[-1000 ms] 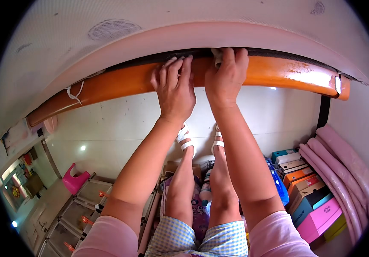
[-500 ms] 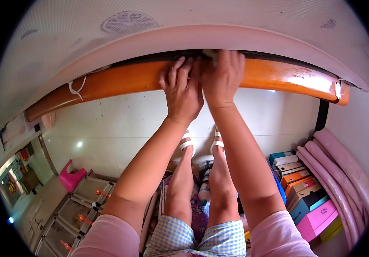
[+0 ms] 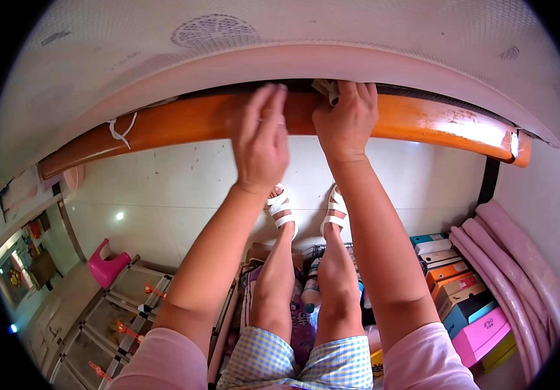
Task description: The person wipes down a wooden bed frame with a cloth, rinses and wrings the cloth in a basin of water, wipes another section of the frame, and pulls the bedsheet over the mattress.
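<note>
A long orange wooden rail [image 3: 186, 123] crosses the view, with a dark gap between it and the pink edge of a mattress [image 3: 293, 57]. My right hand [image 3: 347, 127] bends over the rail, its fingertips hidden in the gap. Beside its thumb and index finger a pale crumpled strip [image 3: 324, 90] sticks out, seemingly gripped; its material is unclear. Just left of it, my left hand [image 3: 262, 140] is raised over the rail, blurred, with fingers stretched and nothing visible in them. A white cord [image 3: 119, 133] is looped round the rail farther left.
Below are my feet in white sandals [image 3: 282, 211] on the pale floor [image 3: 195, 188]. Pink rolled sheets [image 3: 507, 260] and several boxes [image 3: 481, 335] stand at right. At left are a pink plastic stool [image 3: 107, 265] and a drawer rack [image 3: 107, 325] with orange clips.
My left hand has pulled away from the right hand, leftward and back from the gap. The right hand stays at the rail, slightly farther right, and the pale strip shows more clearly.
</note>
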A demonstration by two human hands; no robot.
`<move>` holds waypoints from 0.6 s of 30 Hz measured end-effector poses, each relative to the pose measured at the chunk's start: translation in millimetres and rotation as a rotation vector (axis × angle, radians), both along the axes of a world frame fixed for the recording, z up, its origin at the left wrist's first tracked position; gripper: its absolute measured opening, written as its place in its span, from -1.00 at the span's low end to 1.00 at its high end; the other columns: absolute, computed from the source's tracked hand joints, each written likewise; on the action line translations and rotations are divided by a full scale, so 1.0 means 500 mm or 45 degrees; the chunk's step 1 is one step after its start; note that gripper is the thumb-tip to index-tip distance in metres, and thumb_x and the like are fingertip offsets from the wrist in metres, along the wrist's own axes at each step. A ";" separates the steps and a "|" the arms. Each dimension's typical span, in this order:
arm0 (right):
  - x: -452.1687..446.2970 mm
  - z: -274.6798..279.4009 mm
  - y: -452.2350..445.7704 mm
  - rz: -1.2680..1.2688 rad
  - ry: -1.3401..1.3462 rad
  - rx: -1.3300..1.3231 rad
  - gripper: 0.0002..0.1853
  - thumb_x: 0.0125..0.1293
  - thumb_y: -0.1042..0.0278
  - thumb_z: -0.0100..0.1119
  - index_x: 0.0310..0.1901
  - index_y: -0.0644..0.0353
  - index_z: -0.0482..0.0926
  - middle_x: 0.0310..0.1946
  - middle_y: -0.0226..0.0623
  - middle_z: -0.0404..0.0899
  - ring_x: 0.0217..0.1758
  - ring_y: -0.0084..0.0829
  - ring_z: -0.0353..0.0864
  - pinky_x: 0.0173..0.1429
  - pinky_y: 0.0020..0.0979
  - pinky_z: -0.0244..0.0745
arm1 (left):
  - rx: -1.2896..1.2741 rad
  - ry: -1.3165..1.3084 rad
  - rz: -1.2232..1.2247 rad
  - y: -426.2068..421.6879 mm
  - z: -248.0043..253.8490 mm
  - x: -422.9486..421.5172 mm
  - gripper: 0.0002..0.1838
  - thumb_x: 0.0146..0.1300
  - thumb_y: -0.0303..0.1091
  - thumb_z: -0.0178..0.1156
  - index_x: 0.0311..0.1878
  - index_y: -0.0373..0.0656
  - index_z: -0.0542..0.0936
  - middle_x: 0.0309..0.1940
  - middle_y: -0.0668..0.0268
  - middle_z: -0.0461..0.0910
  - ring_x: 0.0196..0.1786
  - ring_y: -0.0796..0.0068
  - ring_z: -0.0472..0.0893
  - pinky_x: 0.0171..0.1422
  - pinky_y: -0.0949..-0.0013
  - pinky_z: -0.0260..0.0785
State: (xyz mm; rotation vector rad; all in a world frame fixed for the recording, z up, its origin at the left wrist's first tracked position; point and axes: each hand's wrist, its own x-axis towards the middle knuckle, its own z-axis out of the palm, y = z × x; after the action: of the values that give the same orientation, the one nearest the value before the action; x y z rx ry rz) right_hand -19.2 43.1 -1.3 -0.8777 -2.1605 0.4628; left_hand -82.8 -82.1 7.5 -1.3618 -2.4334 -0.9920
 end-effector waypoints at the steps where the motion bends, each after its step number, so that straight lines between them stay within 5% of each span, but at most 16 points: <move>1: 0.001 0.003 -0.002 -0.001 -0.017 -0.003 -0.47 -0.27 0.67 0.21 -0.10 0.15 0.52 -0.26 -0.25 0.56 -0.19 -0.09 0.48 -0.12 -0.21 0.45 | -0.023 -0.088 0.091 -0.008 0.009 -0.005 -0.58 0.21 -0.49 0.12 0.17 -0.22 0.53 0.11 0.22 0.48 0.09 0.22 0.48 0.24 0.15 0.19; 9: 0.014 0.019 0.001 0.120 0.037 -0.192 -0.58 -0.28 0.72 0.17 -0.26 0.14 0.54 -0.37 -0.32 0.55 -0.24 -0.14 0.46 -0.19 -0.24 0.43 | -0.235 0.159 0.082 -0.021 -0.025 -0.024 -0.57 0.26 -0.37 0.16 0.22 -0.12 0.49 0.10 0.29 0.41 0.21 0.24 0.38 0.30 0.03 0.11; 12: 0.023 0.016 -0.004 -0.098 0.159 -0.147 -0.67 -0.25 0.73 0.12 -0.36 0.16 0.50 -0.49 -0.30 0.44 -0.34 -0.15 0.39 -0.27 -0.17 0.32 | -0.275 0.123 0.094 -0.028 -0.027 -0.022 -0.58 0.27 -0.44 0.13 0.22 -0.12 0.51 0.14 0.28 0.44 0.23 0.22 0.36 0.35 0.08 0.07; 15: -0.017 -0.014 -0.028 -0.240 0.096 -0.064 -0.73 -0.10 0.63 0.23 -0.28 0.17 0.58 -0.40 -0.26 0.55 -0.26 -0.11 0.48 -0.15 -0.19 0.41 | -0.204 0.135 0.069 -0.025 -0.033 -0.023 -0.59 0.23 -0.47 0.15 0.19 -0.14 0.54 0.11 0.29 0.48 0.22 0.22 0.38 0.34 0.09 0.09; 18: -0.051 -0.017 -0.087 0.143 0.243 -0.203 -0.70 -0.18 0.63 0.24 -0.32 0.13 0.59 -0.37 -0.27 0.57 -0.19 -0.14 0.50 -0.09 -0.22 0.42 | -0.163 0.134 0.081 -0.029 -0.039 -0.023 -0.59 0.20 -0.51 0.16 0.15 -0.15 0.56 0.07 0.29 0.52 0.21 0.21 0.40 0.33 0.09 0.11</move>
State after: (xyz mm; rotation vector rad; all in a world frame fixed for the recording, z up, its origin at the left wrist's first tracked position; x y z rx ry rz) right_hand -44.8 -0.4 -9.6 -0.7664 -2.0240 0.7534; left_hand -94.3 -96.7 -12.0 -1.3300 -2.4815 -0.7414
